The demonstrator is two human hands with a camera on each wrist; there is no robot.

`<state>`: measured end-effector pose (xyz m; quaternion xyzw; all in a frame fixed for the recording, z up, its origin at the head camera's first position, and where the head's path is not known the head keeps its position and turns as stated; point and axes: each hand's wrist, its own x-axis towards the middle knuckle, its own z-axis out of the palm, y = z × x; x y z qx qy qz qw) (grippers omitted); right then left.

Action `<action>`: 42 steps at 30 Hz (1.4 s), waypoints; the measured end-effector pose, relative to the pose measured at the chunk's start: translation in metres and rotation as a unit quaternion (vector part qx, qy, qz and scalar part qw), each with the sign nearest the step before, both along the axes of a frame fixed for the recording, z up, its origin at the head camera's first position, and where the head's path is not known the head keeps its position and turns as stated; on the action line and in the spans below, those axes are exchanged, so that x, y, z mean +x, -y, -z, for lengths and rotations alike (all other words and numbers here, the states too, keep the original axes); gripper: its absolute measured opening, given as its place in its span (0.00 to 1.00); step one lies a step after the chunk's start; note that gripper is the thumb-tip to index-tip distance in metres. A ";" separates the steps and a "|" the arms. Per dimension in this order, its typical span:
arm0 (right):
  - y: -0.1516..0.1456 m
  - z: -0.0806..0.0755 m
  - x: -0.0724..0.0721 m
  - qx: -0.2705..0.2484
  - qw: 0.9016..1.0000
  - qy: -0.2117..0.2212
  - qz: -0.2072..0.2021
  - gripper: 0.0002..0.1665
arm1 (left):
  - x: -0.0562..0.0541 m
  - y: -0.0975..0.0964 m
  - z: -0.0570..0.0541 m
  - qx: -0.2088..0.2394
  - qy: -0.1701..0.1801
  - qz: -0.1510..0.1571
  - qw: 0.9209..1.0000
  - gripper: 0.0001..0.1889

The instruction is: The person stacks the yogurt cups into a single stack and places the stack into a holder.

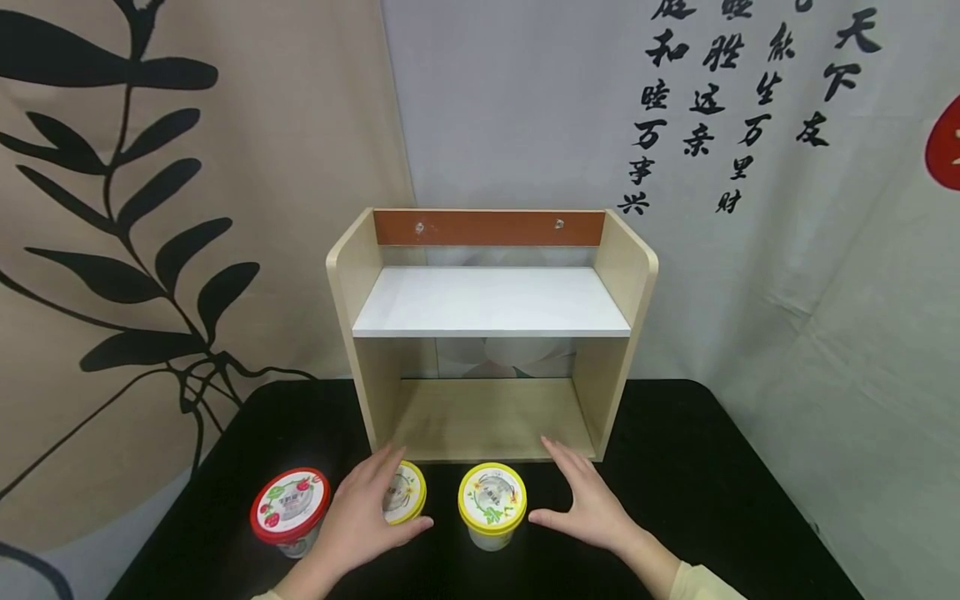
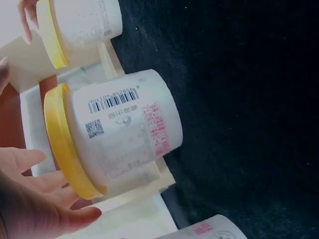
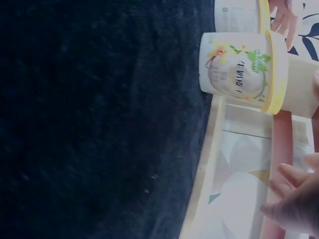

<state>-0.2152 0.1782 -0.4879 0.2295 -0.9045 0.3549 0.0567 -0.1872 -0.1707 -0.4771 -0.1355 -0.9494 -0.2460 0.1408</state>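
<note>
My left hand (image 1: 363, 525) is spread beside a yellow-lidded tub (image 1: 405, 490), covering part of it in the head view. In the left wrist view the thumb and fingers are apart at the lid's side of this white tub (image 2: 124, 124), which carries a barcode. A second yellow-lidded tub (image 1: 492, 504) stands upright in front of the shelf; its side (image 3: 239, 69) shows flowers in the right wrist view. To its right my right hand (image 1: 588, 504) has thumb and fingers spread, holding nothing. Left of the left hand stands a red-lidded tub (image 1: 291, 508).
A two-level wooden shelf (image 1: 491, 417) with a white upper board (image 1: 491, 300) and brown back rail (image 1: 487, 227) stands behind the tubs on the black table (image 1: 720, 500). Printed cloths (image 1: 300, 167) hang behind and at the sides.
</note>
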 end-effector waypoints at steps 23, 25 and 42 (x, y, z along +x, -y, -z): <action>0.013 0.034 -0.008 -0.102 0.984 0.099 -0.110 0.61 | 0.000 0.014 0.018 0.159 0.090 -0.029 0.983 0.62; 0.014 0.036 -0.009 -0.107 0.981 0.114 -0.116 0.61 | 0.000 0.015 0.019 0.165 0.094 -0.031 0.981 0.62; 0.014 0.047 -0.021 -0.156 0.944 0.219 -0.193 0.59 | -0.002 0.023 0.032 0.229 0.154 -0.042 0.960 0.65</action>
